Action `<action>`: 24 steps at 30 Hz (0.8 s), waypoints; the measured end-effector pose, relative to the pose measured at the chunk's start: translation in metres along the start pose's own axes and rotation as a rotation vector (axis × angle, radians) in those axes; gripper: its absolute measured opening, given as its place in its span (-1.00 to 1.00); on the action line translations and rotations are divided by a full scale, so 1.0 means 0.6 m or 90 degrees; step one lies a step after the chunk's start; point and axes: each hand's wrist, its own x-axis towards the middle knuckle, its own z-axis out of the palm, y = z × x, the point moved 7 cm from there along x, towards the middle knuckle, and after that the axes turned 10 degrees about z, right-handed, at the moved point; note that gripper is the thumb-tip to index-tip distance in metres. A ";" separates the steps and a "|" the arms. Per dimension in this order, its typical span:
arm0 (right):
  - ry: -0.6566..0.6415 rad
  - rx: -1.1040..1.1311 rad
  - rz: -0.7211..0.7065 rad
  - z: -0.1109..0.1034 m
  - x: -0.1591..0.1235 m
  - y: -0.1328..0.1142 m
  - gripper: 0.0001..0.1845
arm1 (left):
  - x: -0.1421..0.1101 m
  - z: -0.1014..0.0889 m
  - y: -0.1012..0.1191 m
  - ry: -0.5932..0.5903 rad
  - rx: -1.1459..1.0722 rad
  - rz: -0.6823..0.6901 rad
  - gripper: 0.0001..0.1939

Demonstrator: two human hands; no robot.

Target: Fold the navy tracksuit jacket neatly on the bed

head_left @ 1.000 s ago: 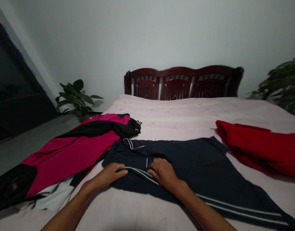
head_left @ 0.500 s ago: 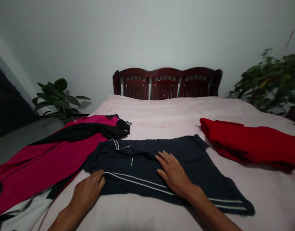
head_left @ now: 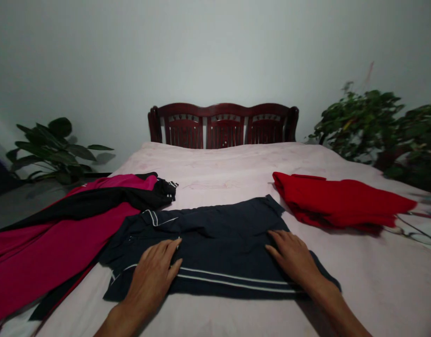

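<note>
Dark navy track pants (head_left: 222, 238) with paired white stripes lie spread across the bed in front of me. My left hand (head_left: 154, 269) rests flat on their left part, fingers stretched out and covering some of the striping. Over on the right part, my right hand (head_left: 291, 257) lies with its fingers apart, also pressing on the cloth. Neither hand grips the fabric. Small creases run through the middle of the pants, and my right forearm hides part of their right end.
A pink-and-black garment (head_left: 78, 229) lies at the left, close against the pants. A folded red garment (head_left: 342, 199) sits at the right, with glasses (head_left: 421, 236) beside it. The pale pink bedsheet (head_left: 215, 164) reaches a dark wooden headboard (head_left: 224, 124). Plants (head_left: 359, 124) flank the bed.
My left hand has released the pants' near edge and moved inward to lie flat on them. My right hand has slid right. The view has turned slightly right, and the near edge lies straighter.
</note>
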 end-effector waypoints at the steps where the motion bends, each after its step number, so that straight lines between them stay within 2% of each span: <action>1: -0.005 -0.013 0.011 0.002 -0.003 0.015 -0.62 | 0.001 0.016 0.001 -0.019 -0.006 -0.013 -0.60; 4: -0.023 -0.003 -0.017 -0.002 -0.002 0.028 -0.82 | -0.010 0.050 -0.009 -0.027 -0.039 -0.025 -0.70; 7: -0.010 0.061 -0.078 -0.021 0.014 0.012 -0.82 | -0.031 0.060 -0.025 0.038 -0.068 -0.015 -0.71; 9: -0.007 0.100 -0.094 -0.025 0.032 0.006 -0.80 | -0.041 0.062 -0.034 0.054 -0.060 -0.034 -0.70; 14: -0.087 0.143 -0.020 0.018 0.065 0.032 -0.79 | -0.038 0.064 -0.032 0.001 -0.069 -0.054 -0.64; 17: -0.007 0.185 0.023 0.014 0.077 0.057 -0.69 | -0.032 0.050 -0.015 0.042 -0.051 -0.011 -0.52; 19: 0.033 0.146 0.027 0.009 0.084 0.064 -0.60 | -0.025 0.037 0.006 0.086 -0.038 0.045 -0.43; 21: 0.013 0.083 0.007 0.016 0.094 0.060 -0.51 | -0.008 0.029 0.032 0.102 -0.036 0.098 -0.41; 24: -0.031 0.010 -0.023 0.029 0.110 0.050 -0.45 | 0.042 0.029 0.069 0.077 -0.025 0.147 -0.44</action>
